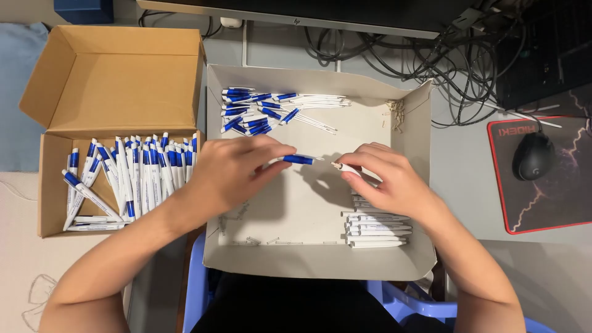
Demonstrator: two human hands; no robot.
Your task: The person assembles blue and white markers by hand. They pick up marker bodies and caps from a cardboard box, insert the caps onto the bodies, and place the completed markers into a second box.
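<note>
Your left hand (228, 169) pinches a blue pen part (297, 159) over the middle of the shallow white tray (308, 262); your right hand (388, 176), at its 3 o'clock, grips a white barrel (343, 167). You seem mid-assembly: the tips, just apart, need aligning before pushing together.

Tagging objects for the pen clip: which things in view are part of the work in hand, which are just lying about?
In use:
left hand holding blue pen part
right hand holding white barrel
grey tray
pile of blue parts
stacked white barrels
cardboard box of finished pens

Lying about:
mouse
mouse pad
cables
monitor
</note>
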